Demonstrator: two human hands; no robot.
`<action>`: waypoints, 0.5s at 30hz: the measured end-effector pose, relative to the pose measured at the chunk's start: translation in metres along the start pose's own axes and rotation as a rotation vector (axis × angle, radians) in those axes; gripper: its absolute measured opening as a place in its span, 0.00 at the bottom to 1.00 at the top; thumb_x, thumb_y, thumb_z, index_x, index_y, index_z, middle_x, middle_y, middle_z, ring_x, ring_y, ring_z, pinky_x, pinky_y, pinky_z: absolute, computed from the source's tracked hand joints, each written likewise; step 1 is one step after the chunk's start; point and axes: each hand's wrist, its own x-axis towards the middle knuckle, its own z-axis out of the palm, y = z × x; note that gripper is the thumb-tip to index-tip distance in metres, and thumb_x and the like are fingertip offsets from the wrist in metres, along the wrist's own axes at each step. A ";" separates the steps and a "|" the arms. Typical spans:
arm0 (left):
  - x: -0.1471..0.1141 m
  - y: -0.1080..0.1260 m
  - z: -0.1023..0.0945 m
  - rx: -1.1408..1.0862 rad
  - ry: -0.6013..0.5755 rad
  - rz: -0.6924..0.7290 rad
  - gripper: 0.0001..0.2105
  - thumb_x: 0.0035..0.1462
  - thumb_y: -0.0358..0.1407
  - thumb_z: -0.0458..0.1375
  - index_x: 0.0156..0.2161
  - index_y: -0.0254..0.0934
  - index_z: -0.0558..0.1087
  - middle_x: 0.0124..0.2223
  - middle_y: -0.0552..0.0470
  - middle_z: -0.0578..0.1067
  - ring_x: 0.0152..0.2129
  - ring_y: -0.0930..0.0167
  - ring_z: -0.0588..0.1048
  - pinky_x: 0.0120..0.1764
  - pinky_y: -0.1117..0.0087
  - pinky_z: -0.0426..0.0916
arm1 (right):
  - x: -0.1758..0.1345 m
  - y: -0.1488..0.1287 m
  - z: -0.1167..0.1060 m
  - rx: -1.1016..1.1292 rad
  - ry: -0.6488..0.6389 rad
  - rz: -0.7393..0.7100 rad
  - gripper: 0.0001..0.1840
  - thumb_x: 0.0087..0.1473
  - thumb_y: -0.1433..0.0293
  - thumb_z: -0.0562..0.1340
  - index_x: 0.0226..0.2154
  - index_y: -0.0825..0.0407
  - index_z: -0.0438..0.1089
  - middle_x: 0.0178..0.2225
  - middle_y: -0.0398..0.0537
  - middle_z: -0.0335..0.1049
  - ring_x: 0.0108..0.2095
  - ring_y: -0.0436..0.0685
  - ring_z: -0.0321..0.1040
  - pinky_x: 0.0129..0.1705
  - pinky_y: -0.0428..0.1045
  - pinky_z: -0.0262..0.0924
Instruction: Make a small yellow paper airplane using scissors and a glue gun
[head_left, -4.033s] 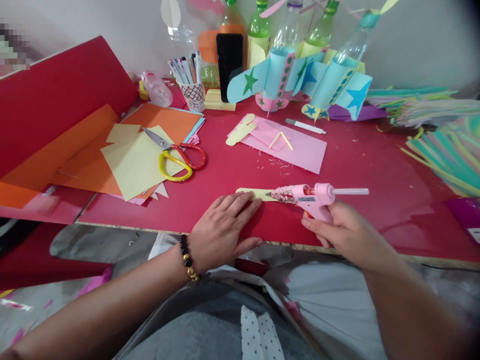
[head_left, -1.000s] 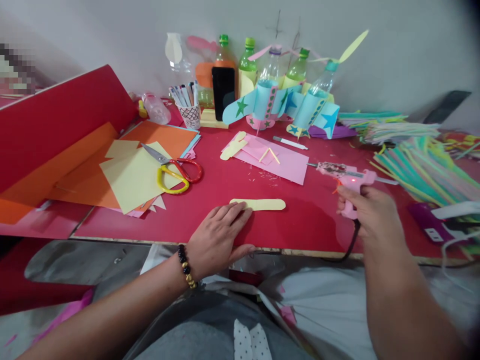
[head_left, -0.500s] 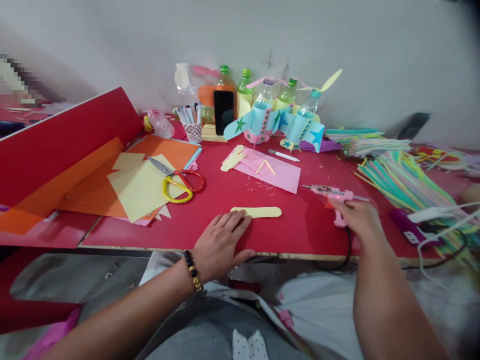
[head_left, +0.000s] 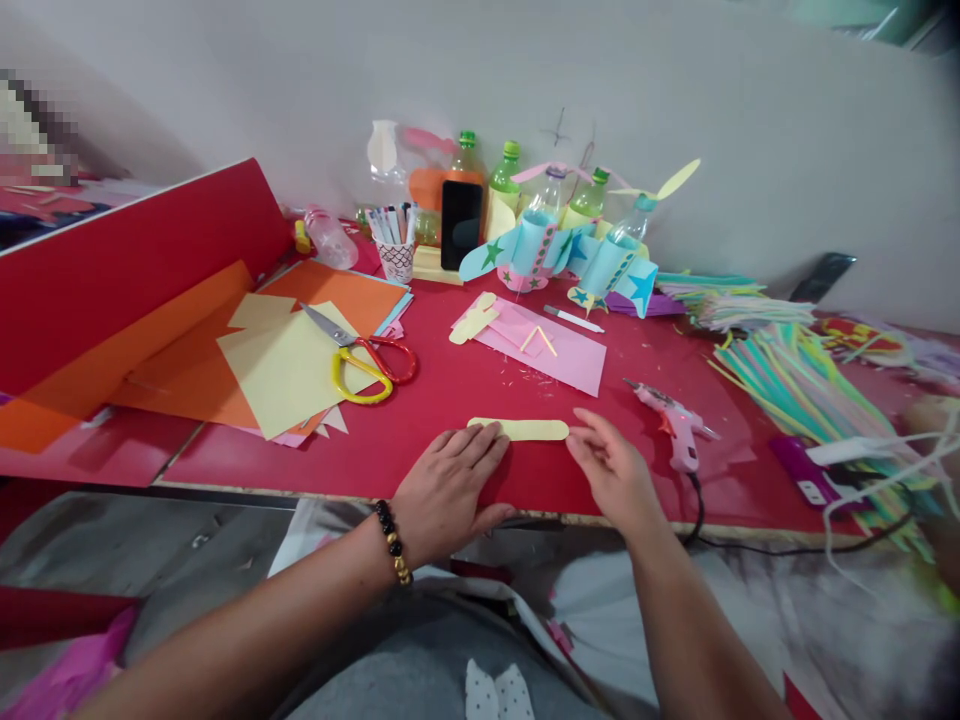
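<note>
A pale yellow paper strip (head_left: pixel 534 430) with rounded ends lies flat on the red table near its front edge. My left hand (head_left: pixel 454 475) rests flat on the table, its fingertips pressing the strip's left end. At the strip's right end is my right hand (head_left: pixel 611 465), fingers apart and holding nothing; whether it touches the paper I cannot tell. A pink glue gun (head_left: pixel 675 425) lies on the table to the right of that hand, its cord hanging over the edge. Behind the strip sits a pink paper sheet (head_left: pixel 574 360) with yellow paper pieces (head_left: pixel 474 318) on it.
Red-and-yellow scissors (head_left: pixel 364 370) lie on coloured paper (head_left: pixel 274 375) at left. Along the back stand a pen cup (head_left: pixel 394 262), a black phone (head_left: pixel 460 225) and bottle planes (head_left: pixel 536 245). At right are bundled strips (head_left: pixel 780 375) and a purple power block (head_left: pixel 806 475) with cables.
My right hand has let go of the glue gun, leaving it on the table, and moved left to the paper strip's right end. The left hand stays on the strip.
</note>
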 end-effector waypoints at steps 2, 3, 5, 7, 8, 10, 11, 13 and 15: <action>0.000 0.000 0.001 0.003 -0.001 -0.002 0.32 0.59 0.53 0.47 0.63 0.37 0.55 0.64 0.44 0.58 0.59 0.60 0.57 0.57 0.58 0.52 | -0.001 -0.004 0.013 0.079 -0.029 -0.033 0.29 0.57 0.59 0.57 0.58 0.53 0.56 0.42 0.54 0.73 0.38 0.57 0.70 0.41 0.51 0.64; 0.000 -0.001 0.001 0.006 -0.005 -0.004 0.32 0.59 0.53 0.47 0.63 0.37 0.55 0.64 0.45 0.58 0.59 0.60 0.56 0.57 0.58 0.52 | -0.001 -0.005 0.018 0.115 -0.044 -0.053 0.30 0.57 0.60 0.56 0.60 0.52 0.53 0.42 0.53 0.73 0.38 0.56 0.70 0.41 0.51 0.64; 0.000 -0.001 0.002 0.009 -0.011 -0.008 0.32 0.59 0.54 0.46 0.63 0.37 0.55 0.64 0.45 0.57 0.59 0.61 0.56 0.57 0.58 0.52 | -0.001 -0.005 0.024 0.161 -0.059 -0.094 0.34 0.57 0.63 0.57 0.63 0.51 0.46 0.41 0.52 0.74 0.41 0.57 0.70 0.42 0.52 0.64; 0.000 -0.001 0.003 0.011 -0.017 -0.008 0.33 0.59 0.55 0.44 0.63 0.37 0.55 0.64 0.46 0.57 0.59 0.61 0.56 0.58 0.59 0.51 | -0.001 -0.003 0.028 0.140 -0.057 -0.145 0.37 0.57 0.65 0.58 0.64 0.51 0.43 0.43 0.53 0.74 0.47 0.59 0.68 0.47 0.55 0.63; 0.000 -0.001 0.003 0.012 -0.019 -0.008 0.33 0.59 0.56 0.44 0.63 0.37 0.55 0.64 0.46 0.57 0.59 0.61 0.56 0.58 0.59 0.50 | -0.001 -0.003 0.030 0.111 -0.060 -0.172 0.38 0.57 0.66 0.58 0.65 0.50 0.41 0.44 0.54 0.74 0.50 0.60 0.66 0.50 0.56 0.61; 0.000 -0.002 0.003 0.016 -0.021 -0.010 0.33 0.59 0.56 0.43 0.63 0.37 0.55 0.64 0.46 0.57 0.59 0.62 0.55 0.58 0.59 0.49 | -0.002 -0.001 0.034 0.045 -0.074 -0.233 0.38 0.57 0.69 0.56 0.65 0.50 0.39 0.46 0.53 0.73 0.55 0.60 0.62 0.54 0.58 0.57; 0.000 -0.002 0.003 0.018 -0.022 -0.012 0.33 0.59 0.56 0.43 0.63 0.37 0.55 0.64 0.46 0.57 0.59 0.62 0.56 0.58 0.59 0.49 | -0.002 -0.001 0.035 0.015 -0.080 -0.262 0.38 0.57 0.70 0.56 0.65 0.51 0.38 0.47 0.53 0.73 0.56 0.59 0.60 0.55 0.59 0.56; 0.000 -0.002 0.003 0.020 -0.023 -0.014 0.33 0.59 0.56 0.43 0.63 0.36 0.55 0.64 0.46 0.57 0.59 0.62 0.56 0.58 0.59 0.49 | -0.003 0.000 0.037 -0.039 -0.082 -0.307 0.38 0.58 0.71 0.54 0.65 0.51 0.36 0.48 0.52 0.73 0.57 0.59 0.58 0.56 0.59 0.55; 0.000 -0.002 0.002 0.018 -0.026 -0.009 0.33 0.59 0.56 0.43 0.63 0.36 0.55 0.64 0.46 0.57 0.59 0.62 0.56 0.58 0.59 0.49 | -0.003 0.002 0.038 -0.096 -0.075 -0.343 0.38 0.58 0.72 0.54 0.66 0.52 0.35 0.49 0.52 0.72 0.57 0.58 0.57 0.56 0.60 0.55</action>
